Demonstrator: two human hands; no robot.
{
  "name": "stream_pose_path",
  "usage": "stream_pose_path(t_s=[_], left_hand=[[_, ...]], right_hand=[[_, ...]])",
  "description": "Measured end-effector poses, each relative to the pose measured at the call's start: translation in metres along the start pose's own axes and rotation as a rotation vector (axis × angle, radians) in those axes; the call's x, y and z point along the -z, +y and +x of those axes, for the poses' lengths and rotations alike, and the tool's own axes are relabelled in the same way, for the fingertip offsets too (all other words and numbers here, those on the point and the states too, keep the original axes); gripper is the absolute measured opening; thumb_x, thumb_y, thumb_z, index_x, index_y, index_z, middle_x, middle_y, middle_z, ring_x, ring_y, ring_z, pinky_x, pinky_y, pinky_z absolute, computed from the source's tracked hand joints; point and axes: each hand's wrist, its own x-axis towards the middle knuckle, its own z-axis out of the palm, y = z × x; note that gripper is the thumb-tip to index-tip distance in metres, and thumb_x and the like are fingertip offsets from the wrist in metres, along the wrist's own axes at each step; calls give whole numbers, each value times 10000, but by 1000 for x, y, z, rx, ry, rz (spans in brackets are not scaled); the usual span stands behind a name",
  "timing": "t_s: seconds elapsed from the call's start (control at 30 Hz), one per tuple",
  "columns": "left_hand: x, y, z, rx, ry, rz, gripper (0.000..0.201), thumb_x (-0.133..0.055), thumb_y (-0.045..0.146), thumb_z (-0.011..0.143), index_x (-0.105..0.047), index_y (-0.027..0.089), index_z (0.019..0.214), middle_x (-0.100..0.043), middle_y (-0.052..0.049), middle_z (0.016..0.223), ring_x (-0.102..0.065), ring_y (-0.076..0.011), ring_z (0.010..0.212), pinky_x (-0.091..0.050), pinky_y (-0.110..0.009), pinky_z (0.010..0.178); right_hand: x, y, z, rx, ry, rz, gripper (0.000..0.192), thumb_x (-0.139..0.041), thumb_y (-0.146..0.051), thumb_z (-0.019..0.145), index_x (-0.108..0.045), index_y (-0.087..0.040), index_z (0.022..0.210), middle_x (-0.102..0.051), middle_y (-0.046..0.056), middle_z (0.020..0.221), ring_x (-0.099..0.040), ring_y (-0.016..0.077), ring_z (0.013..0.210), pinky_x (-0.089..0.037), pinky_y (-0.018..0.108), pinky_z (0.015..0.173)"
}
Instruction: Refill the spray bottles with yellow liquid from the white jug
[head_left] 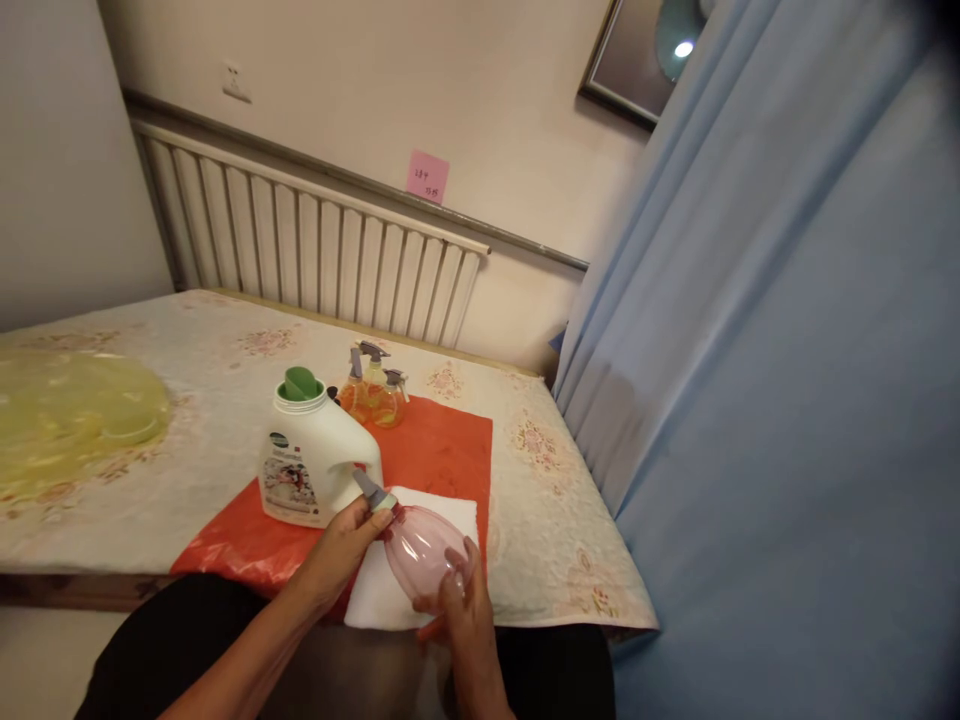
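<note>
- A yellow bag (pixel 71 415) is lying at the far left of the surface (pixel 195 480), well apart from the hands.
- A white jug (pixel 311 460) is standing upright on the red mat (pixel 442 450), its green cap (pixel 301 384) in place.
- The left hand (pixel 341 550) is pinching the grey sprayer head (pixel 373 494) of the pink bottle (pixel 420 548), fingers curled round the neck.
- The head is sitting on the neck, probably not fully tightened or loosened; the view is too small to tell.
- The right hand (pixel 457 600) is cupping the bottle's base from below, fingers wrapped on it, over the white towel (pixel 390 600).
- The bottle is looking empty, tilted, held just above the towel.
- Two orange bottles (pixel 373 397) are standing behind, untouched, heads on.
</note>
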Motion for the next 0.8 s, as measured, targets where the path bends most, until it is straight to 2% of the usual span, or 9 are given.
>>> stream_pose_path(t_s=[0.1, 0.17, 0.27, 0.33, 0.47, 0.6, 0.67, 0.73, 0.8], left_hand=[[1, 1, 0, 12, -2, -39, 385, -730, 484, 766, -678, 158, 964, -701, -58, 898, -599, -214, 836, -454, -298, 779], [3, 2, -1, 18, -9, -49, 387, -736, 479, 760, -684, 156, 967, -704, -63, 912, -598, -213, 836, -450, -299, 788], [6, 5, -2, 22, -31, -9, 375, -742, 482, 750, -696, 159, 934, -707, -58, 892, -593, -212, 816, -447, -299, 777], [7, 8, -3, 32, -46, 21, 370, -747, 484, 741, -699, 160, 914, -704, -53, 865, -590, -212, 796, -445, -301, 759], [7, 11, -3, 31, -35, 48, 395, -755, 491, 720, -695, 161, 928, -707, -53, 872, -598, -227, 817, -445, -317, 780], [3, 9, -4, -1, 18, 85, 422, -756, 523, 701, -694, 156, 898, -706, -49, 843, -600, -233, 807, -450, -323, 779], [2, 6, -3, -6, 36, 74, 437, -751, 539, 704, -695, 156, 907, -711, -48, 851, -604, -232, 814, -455, -318, 780], [1, 4, -3, -6, 49, 41, 441, -749, 549, 706, -696, 159, 907, -714, -44, 855, -610, -230, 816, -462, -311, 777], [2, 4, -2, -5, 53, 6, 442, -752, 550, 704, -697, 160, 905, -712, -41, 853, -615, -229, 816, -467, -305, 778]], right_hand=[[0, -5, -6, 130, -18, -89, 1003, -821, -386, 603, -303, -239, 1449, -486, 163, 1402, -697, 160, 668, -533, 229, 401], [1, -8, -10, 85, -63, -88, 971, -822, -337, 613, -316, -217, 1433, -551, 160, 1332, -694, 154, 623, -516, 225, 396], [3, -10, -12, -77, -147, 43, 820, -779, -505, 677, -419, -146, 1319, -691, 116, 1029, -659, 145, 468, -459, 219, 359], [3, -9, -11, -209, -214, 186, 764, -655, -696, 718, -497, -115, 1188, -702, 70, 805, -598, 125, 368, -390, 195, 320], [1, -8, -12, -447, -369, 361, 807, -448, -854, 739, -526, -114, 1053, -684, 73, 691, -599, 139, 360, -338, 172, 303], [-3, -7, -12, -362, -226, 306, 897, -538, -835, 699, -436, -140, 1257, -692, 66, 797, -680, 188, 471, -453, 219, 366], [-4, -6, -11, -232, -135, 208, 907, -629, -756, 700, -384, -169, 1346, -680, 106, 999, -692, 180, 506, -493, 250, 389], [-3, -5, -10, -75, -81, 88, 921, -759, -602, 667, -353, -211, 1395, -587, 153, 1255, -706, 172, 579, -511, 255, 398], [-1, -5, -10, 42, -49, -9, 982, -851, -423, 600, -338, -242, 1418, -490, 160, 1391, -704, 165, 651, -522, 244, 409]])
